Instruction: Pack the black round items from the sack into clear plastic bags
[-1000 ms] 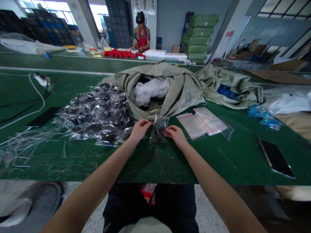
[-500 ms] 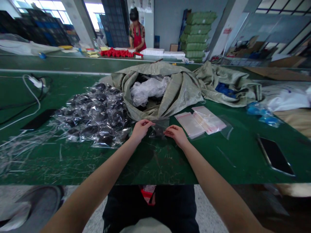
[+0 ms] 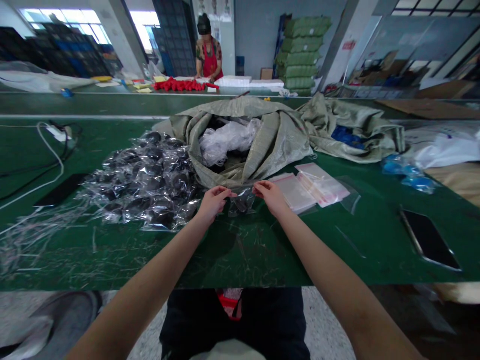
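My left hand (image 3: 212,201) and my right hand (image 3: 270,196) both pinch a small clear plastic bag (image 3: 242,202) with a dark item inside, held low over the green table (image 3: 240,245). The bag lies nearly flat between my fingers. Just left of my left hand is a heap of filled clear bags (image 3: 144,182) with dark items. A stack of empty clear bags with pink strips (image 3: 309,187) lies right of my right hand. An open grey-green woven sack (image 3: 262,140) with white plastic inside sits directly behind my hands.
A phone (image 3: 429,240) lies at the right, another dark phone (image 3: 60,190) at the left near a white cable (image 3: 48,155). Blue items (image 3: 408,175) and white plastic lie far right. A person in a red apron (image 3: 208,50) works at the far table.
The bag went from upright between my hands to folded down flat. My right hand has shifted slightly up and away along the bag's top edge.
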Motion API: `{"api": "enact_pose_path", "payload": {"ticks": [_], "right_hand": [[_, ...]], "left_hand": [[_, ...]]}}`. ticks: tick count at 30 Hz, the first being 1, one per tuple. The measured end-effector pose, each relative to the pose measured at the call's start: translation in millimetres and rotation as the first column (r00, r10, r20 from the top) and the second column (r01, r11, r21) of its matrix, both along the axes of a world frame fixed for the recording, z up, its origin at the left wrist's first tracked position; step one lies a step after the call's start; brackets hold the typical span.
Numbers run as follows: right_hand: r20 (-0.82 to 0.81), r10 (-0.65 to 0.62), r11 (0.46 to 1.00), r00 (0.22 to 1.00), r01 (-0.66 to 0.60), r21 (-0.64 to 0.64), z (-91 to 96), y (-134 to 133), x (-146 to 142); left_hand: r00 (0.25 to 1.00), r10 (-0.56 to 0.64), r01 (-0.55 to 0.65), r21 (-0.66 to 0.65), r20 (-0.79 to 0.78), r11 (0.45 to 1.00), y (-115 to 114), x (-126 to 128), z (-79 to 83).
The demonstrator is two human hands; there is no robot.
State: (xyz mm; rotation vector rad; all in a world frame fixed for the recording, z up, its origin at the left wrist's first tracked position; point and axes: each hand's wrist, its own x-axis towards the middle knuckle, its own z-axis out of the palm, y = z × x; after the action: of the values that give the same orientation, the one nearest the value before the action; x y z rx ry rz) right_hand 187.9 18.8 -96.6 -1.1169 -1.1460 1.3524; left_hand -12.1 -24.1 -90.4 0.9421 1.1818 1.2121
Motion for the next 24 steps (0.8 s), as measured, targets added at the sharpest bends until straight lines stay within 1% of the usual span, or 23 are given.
{"api": "enact_pose_path", "payload": {"ticks": [2,4,5,6,7,8,9,10,11,12,13,15,16,17,19,20,24], "right_hand": [[-0.063,0.036,0.999,0.997,-0.038,-0.035,-0.1,2,0],[-0.124,0.061,0.996,0.99,-0.068,-0.058,-2.1,2,-1],[-0.148,0.065,0.995,0.987,-0.075,-0.06,-3.6,2,-1],[-0.167,0.067,0.995,0.984,-0.077,-0.059,-5.3,2,-2],[-0.181,0.069,0.995,0.981,-0.08,-0.054,-6.9,1,-3],[-0.192,0.073,0.995,0.979,-0.083,-0.048,-8.3,1,-3],[-0.201,0.074,0.996,0.977,-0.084,-0.041,-9.3,1,-4],[-0.208,0.077,0.996,0.975,-0.085,-0.03,-10.1,1,-4],[-0.213,0.08,0.996,0.974,-0.085,-0.016,-10.5,1,-4],[-0.213,0.084,0.996,0.973,-0.085,0.002,-10.8,1,-4],[-0.208,0.089,0.996,0.974,-0.087,0.022,-10.9,1,-3],[-0.188,0.101,0.994,0.977,-0.09,0.063,-11.4,2,-2],[-0.175,0.105,0.992,0.979,-0.091,0.083,-11.7,2,-1],[-0.161,0.106,0.991,0.981,-0.091,0.101,-12.2,2,-1],[-0.132,0.108,0.987,0.985,-0.09,0.133,-13.1,2,1],[-0.119,0.107,0.985,0.987,-0.089,0.148,-13.4,2,1],[-0.07,0.112,0.973,0.991,-0.095,0.208,-12.0,1,3]], "left_hand": [[1.0,-0.018,0.018,-0.015,0.022,1.0,1,-4,0.0],[0.999,-0.036,0.036,-0.032,-0.016,0.999,2,-9,1.0],[0.996,-0.042,0.04,-0.033,-0.075,0.999,2,-11,2.1],[0.985,-0.033,0.03,-0.019,-0.168,0.999,3,-13,3.8],[0.957,0.003,0.004,0.023,-0.29,1.0,3,-15,6.0],[0.901,0.075,-0.033,0.103,-0.427,0.994,2,-15,8.6],[0.813,0.177,-0.063,0.219,-0.555,0.974,1,-15,11.7],[0.698,0.292,-0.063,0.35,-0.654,0.935,0,-13,14.9],[0.578,0.393,-0.018,0.47,-0.716,0.883,-1,-10,18.2],[0.473,0.466,0.063,0.557,-0.748,0.828,-2,-6,21.1],[0.389,0.505,0.17,0.599,-0.77,0.783,-2,0,23.7],[0.263,0.514,0.386,0.578,-0.816,0.719,-1,13,27.2],[0.207,0.508,0.47,0.541,-0.836,0.698,0,20,28.3],[0.154,0.505,0.529,0.503,-0.849,0.684,2,26,29.1],[0.07,0.503,0.593,0.441,-0.862,0.674,6,35,30.3],[0.041,0.504,0.607,0.422,-0.863,0.673,8,39,31.0],[-0.022,0.506,0.628,0.382,-0.862,0.678,15,43,35.2]]}}
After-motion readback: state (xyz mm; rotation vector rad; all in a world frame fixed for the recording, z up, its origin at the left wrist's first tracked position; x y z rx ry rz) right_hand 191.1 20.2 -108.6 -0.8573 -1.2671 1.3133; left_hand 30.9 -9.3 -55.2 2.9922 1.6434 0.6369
